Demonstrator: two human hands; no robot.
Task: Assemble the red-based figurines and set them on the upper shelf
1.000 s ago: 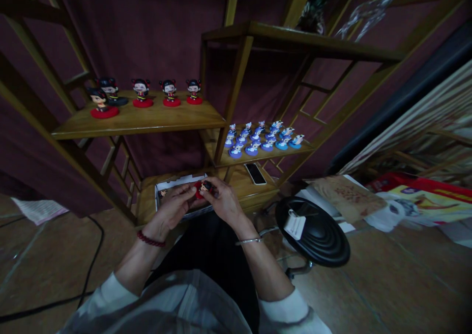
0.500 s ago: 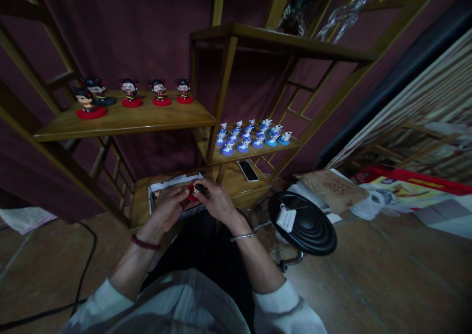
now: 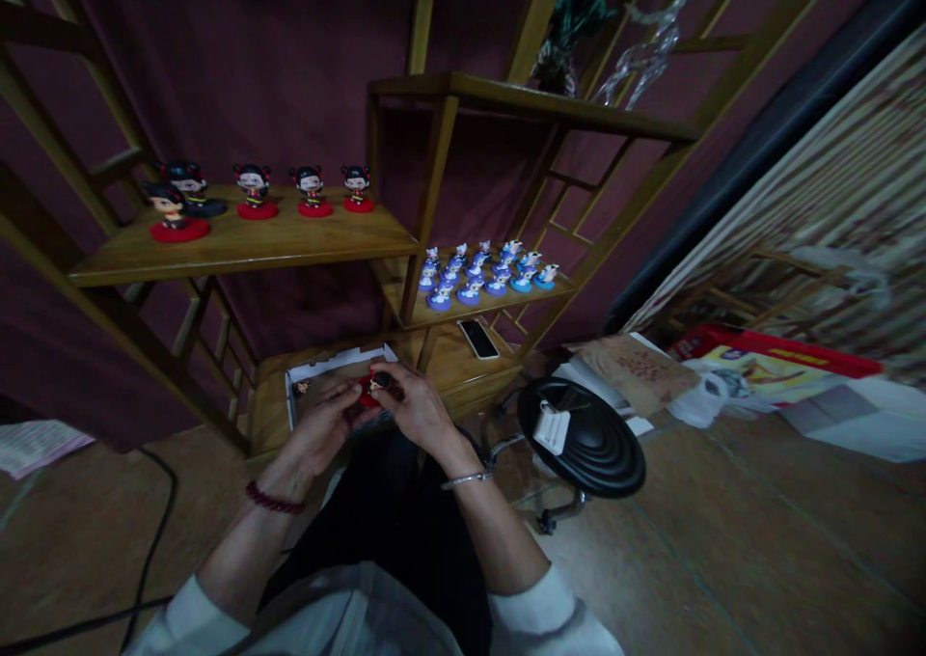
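Observation:
Between my hands is a small figurine (image 3: 375, 384) with black hair and a red base. My left hand (image 3: 323, 426) is closed on the red base from the left. From the right, my right hand (image 3: 418, 407) pinches the figurine near its head. Both hands are over a shallow white-edged box (image 3: 345, 357) on the low shelf, and another small figurine (image 3: 302, 387) lies at the box's left side. Some of the box's contents are hidden behind my hands.
Several black-haired figurines (image 3: 253, 193) on mostly red bases stand on the upper left shelf. Several purple and blue figurines (image 3: 470, 291) fill the right shelf. Below them lies a phone (image 3: 478, 339). A black round stool (image 3: 593, 439) with a white object on it stands at right.
The camera view has shifted slightly. My hands still hold the figurine, which now looks tipped more to the side, showing more of its red base.

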